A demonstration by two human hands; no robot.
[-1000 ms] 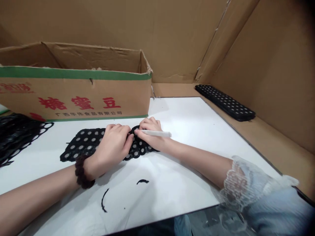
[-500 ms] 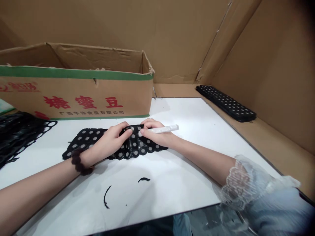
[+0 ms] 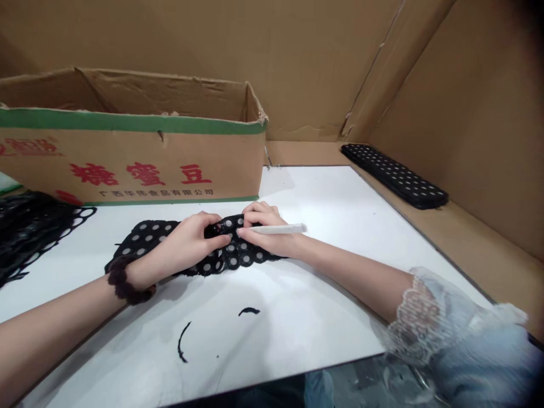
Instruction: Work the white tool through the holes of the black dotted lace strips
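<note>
A black sheet (image 3: 144, 237) with rows of pale grey round dots lies on the white tabletop (image 3: 314, 317). My left hand (image 3: 187, 243), with a dark fuzzy band (image 3: 127, 280) at the wrist, grips the sheet's middle between thumb and fingers. Close beside it, my right hand (image 3: 270, 235) is closed around a slim white pen-like stick (image 3: 283, 229) and touches the sheet's right part. The stick's tip is hidden or too small to make out at the dots.
A cardboard box (image 3: 170, 156) with a green rim stands behind the hands. Black ring-edged netting (image 3: 38, 226) is heaped at left. A stack of dotted black sheets (image 3: 395, 175) lies along the right cardboard wall. Two thin black scraps (image 3: 249, 311) lie near the front.
The view has shifted slightly. My left hand's thumb and fingers have spread a little along the sheet, and the white stick has tilted flatter in my right hand.
</note>
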